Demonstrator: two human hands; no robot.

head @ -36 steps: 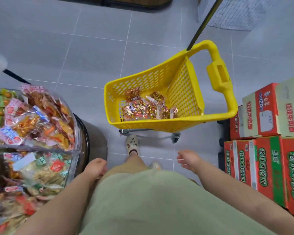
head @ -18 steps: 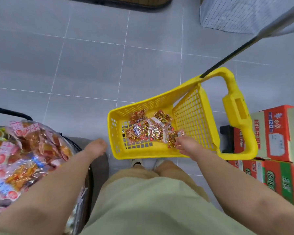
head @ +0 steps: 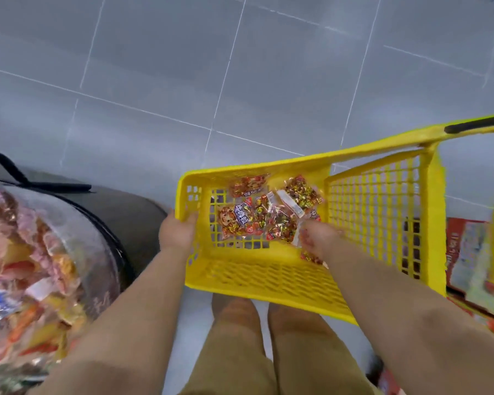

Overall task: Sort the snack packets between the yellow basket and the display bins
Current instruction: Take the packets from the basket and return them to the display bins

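At the basket (head: pixel 254 170), both hands have just arrived: the left hand (head: pixel 179 232) curls over its rim, while the right hand (head: pixel 317 241) lies among the packets (head: pixel 251 218) inside, its grasp unclear. Picking out looks about to begin.

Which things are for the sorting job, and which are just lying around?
For the job: yellow basket, snack packets in it, display bin of snacks, left hand gripping the basket rim, right hand among the packets.
Just lying about: red cardboard boxes, black cord.
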